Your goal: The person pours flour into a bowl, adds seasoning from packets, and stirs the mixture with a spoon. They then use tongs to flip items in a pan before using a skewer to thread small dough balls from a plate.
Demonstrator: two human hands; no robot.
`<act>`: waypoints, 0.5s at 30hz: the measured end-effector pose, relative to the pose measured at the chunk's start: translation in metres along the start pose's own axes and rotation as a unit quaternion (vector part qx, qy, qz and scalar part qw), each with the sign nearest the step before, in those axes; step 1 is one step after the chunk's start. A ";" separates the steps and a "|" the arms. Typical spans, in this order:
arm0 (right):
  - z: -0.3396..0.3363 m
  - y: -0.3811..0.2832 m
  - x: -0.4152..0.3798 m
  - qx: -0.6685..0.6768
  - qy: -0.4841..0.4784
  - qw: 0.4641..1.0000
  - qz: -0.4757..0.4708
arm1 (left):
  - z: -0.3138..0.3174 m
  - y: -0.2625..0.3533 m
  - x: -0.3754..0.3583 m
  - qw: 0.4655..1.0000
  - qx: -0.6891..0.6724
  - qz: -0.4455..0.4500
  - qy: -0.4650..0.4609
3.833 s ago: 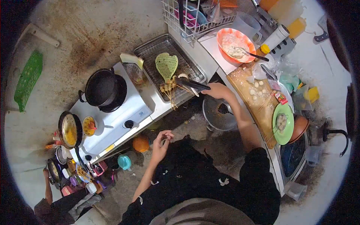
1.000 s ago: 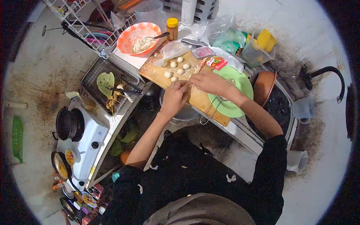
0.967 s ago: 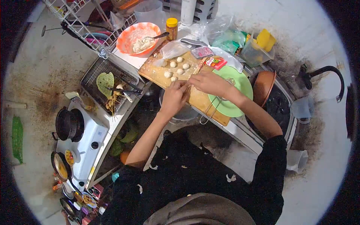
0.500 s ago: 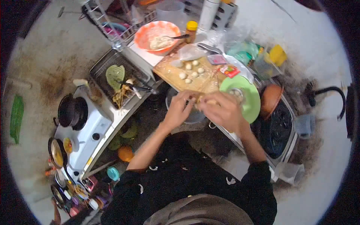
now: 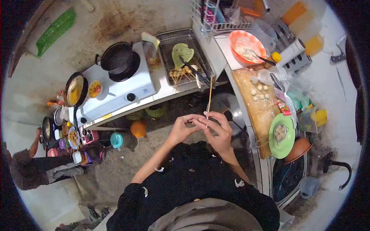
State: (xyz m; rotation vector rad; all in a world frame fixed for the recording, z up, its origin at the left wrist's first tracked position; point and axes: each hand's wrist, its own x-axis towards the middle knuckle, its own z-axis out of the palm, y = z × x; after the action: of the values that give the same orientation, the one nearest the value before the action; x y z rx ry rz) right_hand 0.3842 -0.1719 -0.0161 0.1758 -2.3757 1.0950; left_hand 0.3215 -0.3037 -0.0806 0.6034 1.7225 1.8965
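Observation:
A thin bamboo skewer (image 5: 210, 96) stands nearly upright in the view, in front of my body. My right hand (image 5: 219, 133) pinches it near its lower end. My left hand (image 5: 186, 129) meets the right one there, thumb and fingers curled together at the skewer's lower part; the fingertips partly overlap. Right of my hands, a wooden board (image 5: 252, 111) carries several small white dough balls (image 5: 260, 92). A green plate (image 5: 275, 144) overlaps its near end, with a small strainer of pale balls (image 5: 280, 133) on it. Several filled skewers (image 5: 181, 75) lie in the dark tray (image 5: 183, 36).
To the left, a white stove (image 5: 115, 94) bears a black pot (image 5: 117, 57). An orange bowl (image 5: 246, 36) with dough and a spoon stands at the back right. Another person (image 5: 29, 169) is at the far left beside pans. A brown bowl (image 5: 298, 150) sits right of the plate.
My view and body have turned left, away from the board. My hands, earlier over the board's near edge, are now over the floor gap, with the skewer plainly visible.

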 end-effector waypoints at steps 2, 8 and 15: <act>0.015 -0.007 0.006 0.004 -0.018 1.000 -0.002 | -0.019 0.008 -0.015 0.999 -0.013 -0.021 0.026; 0.050 -0.022 0.012 0.056 0.001 0.998 -0.027 | -0.055 -0.003 -0.038 0.994 -0.081 -0.048 0.055; 0.022 -0.025 -0.010 -0.023 0.138 0.990 0.036 | -0.029 -0.003 -0.008 0.981 -0.149 -0.108 -0.058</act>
State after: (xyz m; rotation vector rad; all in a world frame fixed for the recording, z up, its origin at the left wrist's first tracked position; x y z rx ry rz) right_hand 0.3924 -0.2054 -0.0160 -0.0735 -2.1709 1.0232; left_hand 0.3097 -0.3315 -0.0864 0.3866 1.3378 1.8742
